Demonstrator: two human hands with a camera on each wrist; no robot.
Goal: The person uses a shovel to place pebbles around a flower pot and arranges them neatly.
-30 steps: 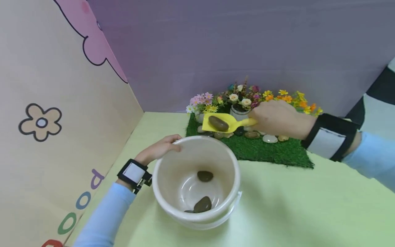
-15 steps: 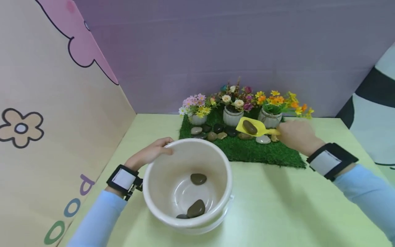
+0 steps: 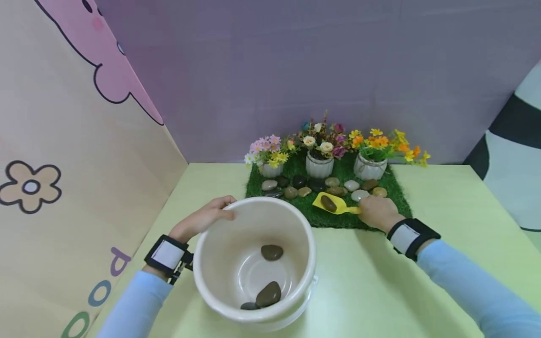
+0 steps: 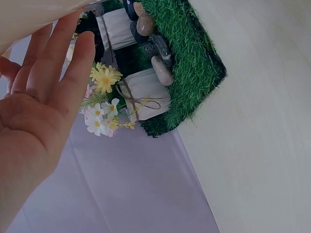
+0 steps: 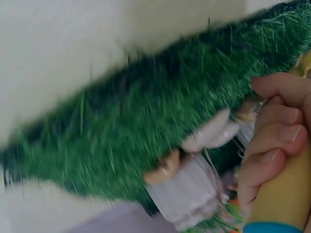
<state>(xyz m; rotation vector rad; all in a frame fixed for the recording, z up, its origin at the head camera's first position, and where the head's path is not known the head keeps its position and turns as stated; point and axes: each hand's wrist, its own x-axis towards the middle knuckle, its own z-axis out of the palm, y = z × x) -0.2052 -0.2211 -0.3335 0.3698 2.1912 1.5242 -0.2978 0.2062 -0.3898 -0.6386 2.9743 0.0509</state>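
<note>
My left hand (image 3: 207, 218) holds the rim of a white bucket (image 3: 311, 244), thumb inside and fingers along the outside. In the left wrist view its fingers (image 4: 41, 73) reach up against the bucket wall. Two dark brown stones (image 3: 272, 252) and a partly hidden grey one (image 3: 249, 306) lie at the bucket's bottom. My right hand (image 3: 378, 213) grips the handle of a yellow toy shovel (image 3: 343, 208) over the grass mat, in front of the row of stones. One brown stone (image 3: 328, 203) rests in its scoop. In the right wrist view, curled fingers (image 5: 272, 141) wrap the yellow handle (image 5: 284, 199).
A green artificial grass mat (image 3: 393, 197) bears several pebbles (image 3: 299, 181) and three white pots of flowers (image 3: 319, 166) before a purple wall (image 3: 270, 70). A decorated wall (image 3: 63, 117) runs along the left. The pale green table (image 3: 372, 291) extends to the right.
My right hand has carried the shovel and its stone rightward from behind the bucket's rim, then lower and nearer over the mat. My left hand stays on the rim. The head view has shifted slightly.
</note>
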